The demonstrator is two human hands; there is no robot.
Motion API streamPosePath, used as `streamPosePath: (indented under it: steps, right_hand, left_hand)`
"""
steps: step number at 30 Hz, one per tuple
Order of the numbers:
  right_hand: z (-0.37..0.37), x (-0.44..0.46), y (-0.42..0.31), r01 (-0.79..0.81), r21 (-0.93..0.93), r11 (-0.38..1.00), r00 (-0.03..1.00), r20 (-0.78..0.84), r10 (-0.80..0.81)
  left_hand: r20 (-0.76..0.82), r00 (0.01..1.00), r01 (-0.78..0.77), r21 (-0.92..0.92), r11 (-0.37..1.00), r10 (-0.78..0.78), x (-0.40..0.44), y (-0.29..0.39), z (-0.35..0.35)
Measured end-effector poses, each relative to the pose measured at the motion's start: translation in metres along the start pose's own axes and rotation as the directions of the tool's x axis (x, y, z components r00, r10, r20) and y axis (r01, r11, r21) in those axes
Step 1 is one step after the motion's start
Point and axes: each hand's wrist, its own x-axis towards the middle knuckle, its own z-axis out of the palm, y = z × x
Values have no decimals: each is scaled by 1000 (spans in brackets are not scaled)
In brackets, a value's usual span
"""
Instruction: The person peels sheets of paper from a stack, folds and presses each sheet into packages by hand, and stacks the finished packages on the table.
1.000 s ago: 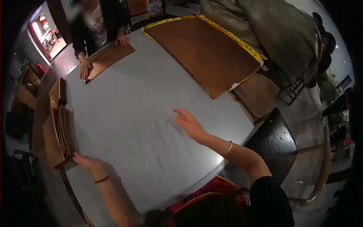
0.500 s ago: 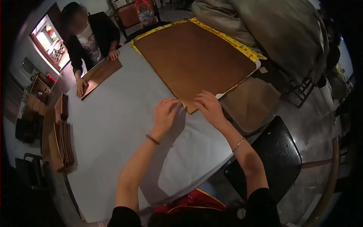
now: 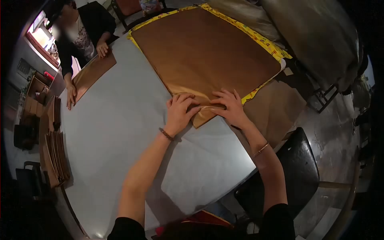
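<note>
A large sheet of brown paper (image 3: 212,52) lies on top of a stack, with a yellow patterned sheet (image 3: 256,34) showing along its far and right edges. At its near corner the paper is creased and bent up. My left hand (image 3: 182,110) pinches this corner from the left, fingers curled on top and thumb at the near side. From the right, my right hand (image 3: 230,106) grips the same creased part, its thumb pointing towards the left thumb. Below the crease a small flat brown corner (image 3: 205,117) shows.
Across the grey-covered table (image 3: 120,116), another person (image 3: 86,32) rests both hands on a folded brown piece (image 3: 96,74). Folded brown pieces (image 3: 57,154) stand stacked at the left edge. A black chair (image 3: 286,172) stands at the right, near more brown paper (image 3: 272,108).
Both my hands have moved from just above the near corner onto the paper and taken hold of it. The paper there is now creased and raised. The view has shifted slightly.
</note>
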Motion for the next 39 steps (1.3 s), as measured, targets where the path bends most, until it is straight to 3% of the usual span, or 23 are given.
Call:
streamPosePath:
  steps: [2, 5, 10, 12, 15, 16, 17, 18, 19, 20, 21, 22, 24, 25, 26, 27, 28, 30, 31, 34, 39]
  right_hand:
    - [-3, 2, -4, -31, -16, 999, 999, 17, 31]
    - [-11, 2, -11, -13, -7, 1000, 999, 42, 13]
    - [-4, 5, -8, -33, -42, 999, 999, 0, 33]
    - [-2, 8, -7, 0, -78, 997, 996, -87, -7]
    - [-11, 16, -17, -43, -28, 999, 996, -73, 41]
    - [-17, 21, -19, -41, -30, 999, 997, -74, 38]
    - [-24, 28, -21, -100, 37, 994, 995, 24, 100]
    - [-29, 34, -22, -168, 99, 981, 980, 125, 155]
    - [-32, 37, -24, -168, 101, 980, 980, 124, 156]
    - [-34, 41, -26, -210, 169, 963, 974, 125, 190]
    - [-35, 46, -27, -249, 236, 939, 966, 128, 224]
    - [-36, 49, -27, -248, 236, 940, 966, 128, 222]
    - [-37, 54, -24, -197, 237, 951, 978, 117, 173]
    - [-35, 53, -24, -197, 235, 952, 978, 119, 173]
    - [-33, 49, -26, -92, 128, 987, 988, -109, 106]
    - [-30, 43, -29, -10, -1, 1000, 947, -322, 9]
    - [-32, 36, -32, -10, -1, 1000, 948, -319, 9]
    - [-41, 18, -39, 197, -322, 926, 869, -380, -317]
    - [-35, 12, -33, 273, -357, 893, 874, -297, -385]
    - [-27, 6, -38, 271, -319, 908, 933, -145, -330]
    - [-9, 9, -14, 181, -235, 955, 982, -7, -188]
  left_hand:
    - [8, 1000, 11, 18, 1000, -11, -3, -7, 5]
    - [7, 995, -104, 76, 992, 103, -2, -4, 1]
    - [14, 999, -30, 76, 997, 29, -1, -2, 3]
    - [24, 1000, -3, 68, 998, 1, -1, -3, 3]
    - [55, 998, -5, 17, 1000, 4, 4, -7, -5]
    - [139, 988, 113, -366, 924, -66, 7, -10, -12]
    - [242, 966, 238, -677, 696, -95, 8, -12, -18]
    - [199, 977, 198, -690, 696, -80, 6, -14, -23]
    - [201, 976, 199, -689, 697, -80, 7, -14, -24]
    - [133, 990, 108, -453, 885, -53, 8, -7, -28]
    - [76, 997, 19, -169, 985, -6, 10, -3, -30]
    - [74, 997, 19, -169, 986, -6, 12, -6, -25]
    - [-102, 977, -175, 108, 979, 186, 18, -11, -14]
    - [-104, 977, -174, 106, 979, 185, 20, -14, -11]
    - [-78, 997, -2, -240, 971, -17, 23, -13, -12]
    - [15, 980, 174, -548, 818, -198, 26, -12, -12]
    - [-28, 974, 151, -662, 734, -226, 27, -17, -6]
    - [33, 962, 230, -638, 735, -273, 29, -22, -10]
    - [93, 943, 307, -610, 730, -319, 30, -24, -12]
    - [115, 919, 340, -714, 612, -376, 36, -13, -19]
    - [148, 931, 337, -702, 628, -334, 33, -26, -16]
